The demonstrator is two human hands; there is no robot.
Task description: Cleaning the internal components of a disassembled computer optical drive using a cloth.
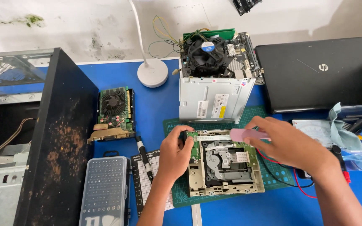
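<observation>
My left hand (176, 147) grips the left rear corner of the opened optical drive (224, 163), fingers curled over its edge and pressing on the green circuit board there. My right hand (288, 142) is closed on a pink eraser (248, 134), pinched between thumb and fingertips and laid flat against the drive's rear edge, just right of the left hand's fingers. The drive sits directly beneath both hands on a green cutting mat (260, 115), its grey mechanism exposed toward me from the eraser. Beyond the grip lies the drive's removed metal cover (214, 99), and behind that a motherboard with cooler fan (214, 54). Left of the left hand lie a screwdriver (144, 157), a bit case (104, 190) and a graphics card (114, 114); farther left stands a black computer case (57, 138). Right of the right hand are red and black test leads (292, 178), a multimeter (315, 129) and a closed laptop (319, 73). A white lamp base (152, 73) rests on the blue table (156, 104).
</observation>
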